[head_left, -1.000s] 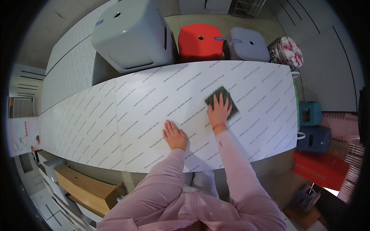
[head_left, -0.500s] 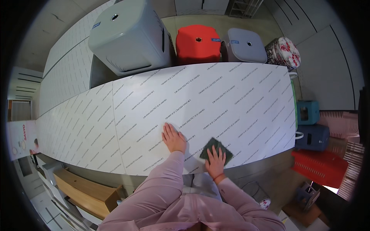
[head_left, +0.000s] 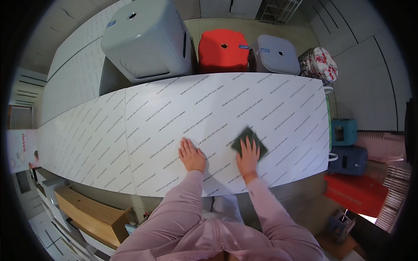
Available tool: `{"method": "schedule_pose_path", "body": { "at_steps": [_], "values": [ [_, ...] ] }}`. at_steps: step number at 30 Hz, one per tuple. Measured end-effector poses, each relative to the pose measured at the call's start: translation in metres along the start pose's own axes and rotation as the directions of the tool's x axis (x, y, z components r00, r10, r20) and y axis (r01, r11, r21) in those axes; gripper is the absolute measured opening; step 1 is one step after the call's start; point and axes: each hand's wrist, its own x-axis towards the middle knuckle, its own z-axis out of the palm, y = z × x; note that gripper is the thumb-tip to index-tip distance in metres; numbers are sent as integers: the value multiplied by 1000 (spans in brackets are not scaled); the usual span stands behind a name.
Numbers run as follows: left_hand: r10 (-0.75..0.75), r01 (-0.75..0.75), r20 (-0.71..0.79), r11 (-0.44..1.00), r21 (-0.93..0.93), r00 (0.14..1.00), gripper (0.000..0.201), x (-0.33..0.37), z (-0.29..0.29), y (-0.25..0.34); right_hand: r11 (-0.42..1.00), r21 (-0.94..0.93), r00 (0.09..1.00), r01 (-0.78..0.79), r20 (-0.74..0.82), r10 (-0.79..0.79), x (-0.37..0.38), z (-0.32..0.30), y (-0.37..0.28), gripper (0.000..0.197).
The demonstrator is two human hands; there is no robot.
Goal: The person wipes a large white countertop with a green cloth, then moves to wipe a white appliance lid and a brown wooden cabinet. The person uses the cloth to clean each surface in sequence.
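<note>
My left hand (head_left: 192, 155) lies flat on the white panel (head_left: 156, 117), palm down with its fingers stretched out, touching nothing but the panel. To its right, a dark green square scouring pad (head_left: 262, 150) rests on the same surface, turned cornerwise. Spread over the pad is my right hand (head_left: 249, 154), pressing it down with extended fingers; the pad's edges show past the fingers on both sides. The panel is covered in a film with slanted rows of small print. A seam crosses it to the left of my left hand.
Beyond the far edge stand a large grey-green bin (head_left: 148, 39), a red container (head_left: 224, 50), a lavender container (head_left: 278, 54) and a floral-topped basket (head_left: 324, 65). Teal (head_left: 343, 132), navy (head_left: 348, 158) and red (head_left: 355, 191) crates sit at the right. A wooden unit (head_left: 89, 213) stands at the lower left.
My right hand has slid forward across the panel, away from the near edge, and the scouring pad has moved with it. My left hand stays flat at nearly the same place.
</note>
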Motion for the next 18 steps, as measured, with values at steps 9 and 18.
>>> {"method": "schedule_pose_path", "body": {
  "at_steps": [9,18],
  "values": [
    [-6,6,5,1000,-14,1000,64,0,3,7,980,-120,987,-158,1,159,-21,1,34,65],
    [24,-23,42,999,-24,999,66,0,0,14,965,-42,958,-257,-142,249,197,-10,25,53]
  ]
}}
